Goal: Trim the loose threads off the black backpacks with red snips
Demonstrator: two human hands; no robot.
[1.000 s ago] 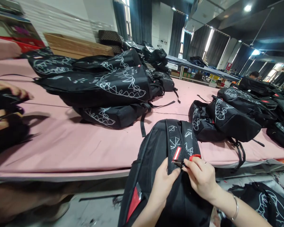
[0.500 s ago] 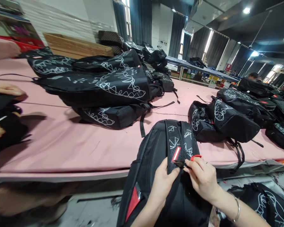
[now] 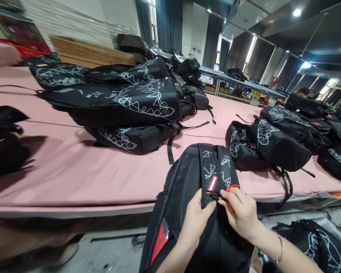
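Showing a black backpack (image 3: pixel 182 178) at the near edge of a pink table (image 3: pixel 116 182), directly beneath both hands. One strap (image 3: pixel 206 157) is pinched between the thumb and fingers of the left hand (image 3: pixel 195 212); one pair of snips (image 3: pixel 214 195) is grasped in the right hand (image 3: pixel 240 210), with its blades placed at the lower end of a label (image 3: pixel 212 183). Two straps are seen side by side, and the single red-and-white label is borne by the pinched one. One bracelet (image 3: pixel 280 250) and one ring (image 3: pixel 246 194) are worn on the right side. Beyond, at least four scribbled bags are gathered in a pile (image 3: pixel 122 104); two bags (image 3: pixel 281 148) are set just to the right of the backpack, and one box (image 3: pixel 91 51) is placed behind the pile. The snips are largely covered by the right hand, only the blades and part of a red handle being exposed; whether anything is caught between the blades cannot be told. The backpack's lower end is cut off by the frame. A dark bundle (image 3: pixel 5 151) at the left edge is blurred and cropped; the bags at far right are too overlapped to be counted.
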